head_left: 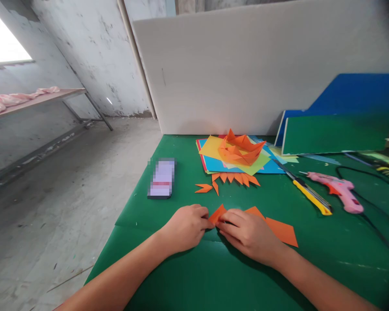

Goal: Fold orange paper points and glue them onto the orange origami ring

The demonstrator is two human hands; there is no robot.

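Note:
Both my hands rest on the green table (168, 276) near its front. My left hand (185, 227) is curled, its fingertips pinching the left corner of an orange paper piece (218, 213). My right hand (248, 233) lies over the same paper with fingers bent and pressing it down. More flat orange paper (282, 231) sticks out to the right from under my right hand. Farther back lie several small folded orange points (236, 178) in a row, with two more (205, 188) to their left.
A stack of coloured paper sheets (214, 149) with folded orange shapes (241, 149) on top sits behind. A yellow utility knife (311, 196), a pink glue gun (340, 190) with black cord, a phone (162, 178), green and blue boards (337, 134) and a white panel (262, 69) surround it.

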